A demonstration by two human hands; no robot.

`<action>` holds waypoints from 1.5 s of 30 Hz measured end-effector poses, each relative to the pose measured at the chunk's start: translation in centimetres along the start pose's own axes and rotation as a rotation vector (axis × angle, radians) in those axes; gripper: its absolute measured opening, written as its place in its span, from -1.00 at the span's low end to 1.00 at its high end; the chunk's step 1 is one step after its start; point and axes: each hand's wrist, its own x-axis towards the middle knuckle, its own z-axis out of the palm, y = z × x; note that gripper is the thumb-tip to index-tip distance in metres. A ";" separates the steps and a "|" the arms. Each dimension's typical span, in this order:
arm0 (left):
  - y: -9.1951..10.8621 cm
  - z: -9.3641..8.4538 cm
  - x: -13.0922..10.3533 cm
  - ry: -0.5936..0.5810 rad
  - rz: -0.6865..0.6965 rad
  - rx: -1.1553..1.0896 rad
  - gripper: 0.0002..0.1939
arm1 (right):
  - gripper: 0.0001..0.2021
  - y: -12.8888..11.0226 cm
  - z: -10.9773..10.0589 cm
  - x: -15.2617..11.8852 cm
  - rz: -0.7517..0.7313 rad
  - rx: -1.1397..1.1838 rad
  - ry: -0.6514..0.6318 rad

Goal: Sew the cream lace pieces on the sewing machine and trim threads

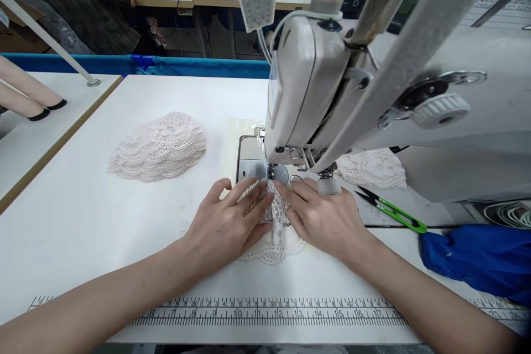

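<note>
A piece of white scalloped lace (274, 251) lies under the sewing machine's needle area, its near edge fanned out on the table. My left hand (232, 218) rests on the lace's left side, fingers stretched out and spread, fingertips close to the presser foot (271, 170). From the other side, my right hand (326, 213) lays its extended fingers on the lace, fingertips just right of the foot. Both hands press the lace from above, and their fingers cover part of it. The sewing machine head (307, 83) stands directly above; the needle itself is hard to make out.
A pile of lace pieces (161, 146) sits at left; more lace (371, 168) lies behind my right hand. Green thread snips (394, 211) and blue cloth (477, 260) are at right. A printed ruler (257, 312) runs along the front. Across the aisle, a person (99, 5) stands near other machines.
</note>
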 end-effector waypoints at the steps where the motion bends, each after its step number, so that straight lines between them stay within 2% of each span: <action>1: 0.0 0.0 0.0 0.000 -0.004 -0.002 -0.66 | -0.62 0.0 0.0 0.0 0.006 -0.006 -0.008; 11: -0.4 0.7 0.6 0.008 -0.023 0.004 -0.64 | -0.62 0.5 0.4 0.3 0.023 -0.056 -0.031; 32: 0.0 0.7 0.6 0.010 -0.031 -0.004 -0.64 | -0.66 0.6 0.3 0.2 0.025 -0.069 -0.020; 45: -0.5 1.0 0.8 -0.013 -0.052 -0.029 -0.61 | -0.62 0.8 0.4 0.3 0.069 -0.086 -0.074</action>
